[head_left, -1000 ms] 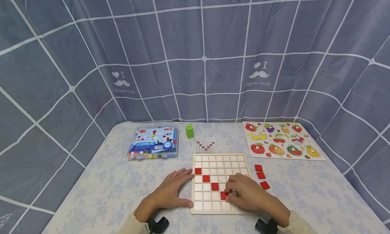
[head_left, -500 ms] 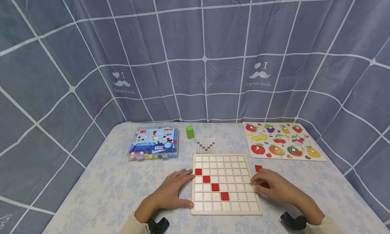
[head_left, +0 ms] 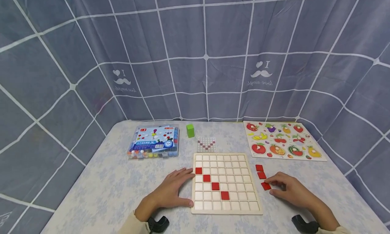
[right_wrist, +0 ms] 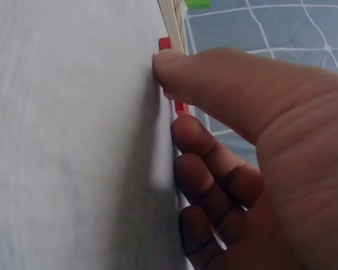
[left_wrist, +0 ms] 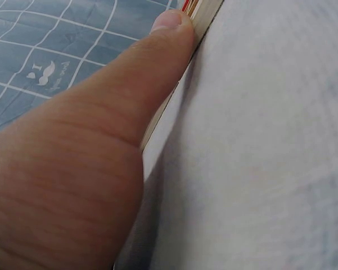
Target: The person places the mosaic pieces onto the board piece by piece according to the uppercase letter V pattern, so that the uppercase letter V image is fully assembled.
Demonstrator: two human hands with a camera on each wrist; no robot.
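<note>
1. The left hand (head_left: 171, 190) spreads wide, thumb and fingertips touching the left edge of the board (head_left: 225, 213).
2. The board holds four red tiles (head_left: 215, 186) in a downward diagonal.
3. Right of the board, the nearest loose tile (head_left: 265, 186) lies on the worktop (head_left: 103, 193): probably light, stiff and smooth, best pinched by opposite edges (it looks thin). It is square, so no long axis; it sits askew to the board.
4. The right hand (head_left: 287, 189) has finger and thumb slightly parted at that tile; whether they grip it, I cannot tell.
</note>
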